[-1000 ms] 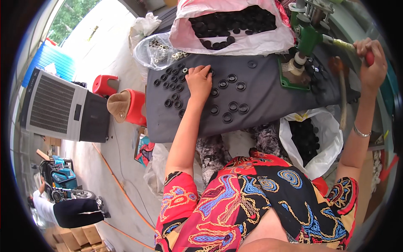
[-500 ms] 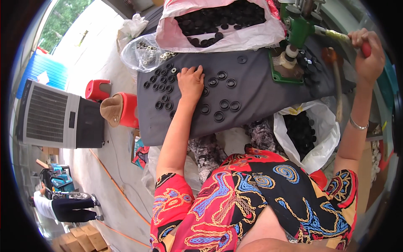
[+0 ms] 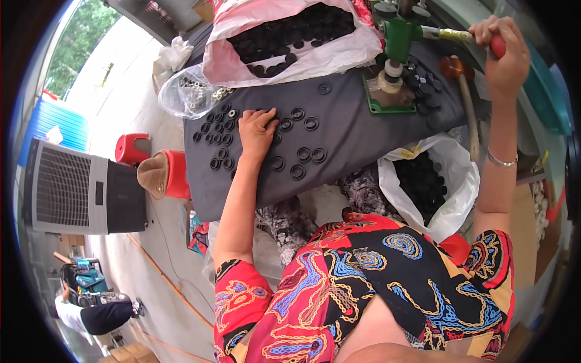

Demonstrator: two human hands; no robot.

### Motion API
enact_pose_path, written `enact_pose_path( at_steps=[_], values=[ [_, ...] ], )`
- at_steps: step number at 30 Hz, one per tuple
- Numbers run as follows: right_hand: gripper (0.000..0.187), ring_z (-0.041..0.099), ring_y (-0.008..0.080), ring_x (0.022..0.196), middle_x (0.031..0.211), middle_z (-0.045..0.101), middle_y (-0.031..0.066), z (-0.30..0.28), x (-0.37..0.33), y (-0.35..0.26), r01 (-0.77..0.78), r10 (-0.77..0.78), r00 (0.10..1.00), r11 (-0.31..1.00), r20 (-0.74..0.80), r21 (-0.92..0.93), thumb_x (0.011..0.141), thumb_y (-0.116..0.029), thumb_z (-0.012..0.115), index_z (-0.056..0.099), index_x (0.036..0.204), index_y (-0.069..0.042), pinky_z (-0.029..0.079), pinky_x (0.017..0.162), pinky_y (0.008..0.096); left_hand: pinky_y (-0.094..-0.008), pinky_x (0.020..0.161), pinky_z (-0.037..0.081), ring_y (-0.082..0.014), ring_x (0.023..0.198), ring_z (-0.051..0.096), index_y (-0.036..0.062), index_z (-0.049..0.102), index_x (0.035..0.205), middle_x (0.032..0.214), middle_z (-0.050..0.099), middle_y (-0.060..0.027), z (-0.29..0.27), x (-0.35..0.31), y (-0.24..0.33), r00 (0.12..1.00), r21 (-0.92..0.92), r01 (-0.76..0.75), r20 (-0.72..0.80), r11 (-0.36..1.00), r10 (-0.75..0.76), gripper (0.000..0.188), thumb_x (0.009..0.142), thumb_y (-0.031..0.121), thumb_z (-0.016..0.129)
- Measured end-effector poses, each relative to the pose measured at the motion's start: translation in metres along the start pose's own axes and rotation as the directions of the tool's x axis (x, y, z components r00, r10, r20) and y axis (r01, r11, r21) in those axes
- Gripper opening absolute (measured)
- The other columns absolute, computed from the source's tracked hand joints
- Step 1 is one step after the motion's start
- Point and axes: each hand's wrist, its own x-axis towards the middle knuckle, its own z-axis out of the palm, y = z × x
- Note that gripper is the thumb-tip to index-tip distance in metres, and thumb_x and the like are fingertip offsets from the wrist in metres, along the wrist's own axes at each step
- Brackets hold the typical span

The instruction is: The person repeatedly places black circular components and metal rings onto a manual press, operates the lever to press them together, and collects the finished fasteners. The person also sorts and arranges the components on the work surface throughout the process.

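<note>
My left hand (image 3: 256, 134) rests on the grey cloth-covered table (image 3: 339, 145) with its fingers apart, among black ring-shaped parts (image 3: 311, 123). Whatever lies directly under its fingertips is hidden. My right hand (image 3: 507, 55) is raised and wrapped around the red-knobbed lever (image 3: 498, 46) of a green hand press (image 3: 397, 45). Below the press head, a pale cylindrical piece (image 3: 388, 83) stands over the green-edged base. Smaller black rings (image 3: 218, 127) sit in loose rows left of my left hand, with one pale-centred piece (image 3: 232, 113) among them.
Black round parts fill a large white sack (image 3: 212, 60) at the back and a white bag (image 3: 466, 181) near my lap. A clear bag (image 3: 175, 100) holds small pale rings. An orange-headed mallet (image 3: 454, 66) lies right of the press. Red stools (image 3: 177, 175) and another person (image 3: 103, 317) are at the left.
The whole view has shifted and tilted slightly. My left hand stays among the rings, and my right hand stays on the lever. The person in the background has changed posture.
</note>
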Motion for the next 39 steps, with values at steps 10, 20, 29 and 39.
enact_pose_path(
  at_steps=[10,20,29,39],
  values=[
    [0.024,0.048,0.0154,0.047,0.054,0.048,0.0057,0.053,0.018,-0.002,-0.029,-0.02,0.954,0.987,-0.3,-0.156,0.089,-0.018,0.048,0.048,0.069,-0.006,0.045,0.054,0.029,-0.0383,0.082,0.043,-0.0265,0.09,0.058,0.0099,0.063,0.116,0.091,0.065,-0.009,0.014,0.035,0.06,0.99,-0.231,0.129,-0.019,0.964,-0.137,0.055,0.064,0.01,0.079],
    [0.025,0.05,0.0164,0.046,0.053,0.049,0.007,0.036,0.028,-0.003,-0.061,-0.016,0.956,0.966,-0.292,-0.251,0.09,-0.019,0.046,0.05,0.07,-0.005,0.046,0.053,0.0302,-0.0412,0.082,0.047,-0.031,0.09,0.058,0.0033,0.048,0.131,0.092,0.063,-0.0132,0.091,0.111,0.187,0.995,-0.396,0.091,0.07,0.914,-0.068,0.071,0.066,0.01,0.077],
    [0.024,0.049,0.0171,0.046,0.054,0.049,0.0071,0.037,0.029,0.001,-0.042,-0.02,0.939,0.984,-0.343,-0.17,0.09,-0.018,0.046,0.05,0.07,-0.004,0.046,0.054,0.0309,-0.0401,0.079,0.049,-0.0308,0.09,0.059,0.0021,0.043,0.135,0.093,0.063,-0.0126,0.1,0.106,0.193,0.995,-0.554,0.104,0.06,0.826,-0.084,0.078,0.065,0.007,0.078],
    [0.024,0.049,0.0175,0.045,0.054,0.049,0.0074,0.034,0.029,0.002,-0.015,-0.041,0.944,0.986,-0.326,-0.168,0.089,-0.018,0.048,0.05,0.069,-0.004,0.046,0.054,0.0315,-0.0378,0.083,0.05,-0.0295,0.093,0.064,0.0022,0.037,0.139,0.099,0.066,-0.0168,0.131,0.118,0.213,0.99,-0.559,0.122,0.01,0.82,-0.14,0.087,0.064,0.006,0.08]
  ],
)
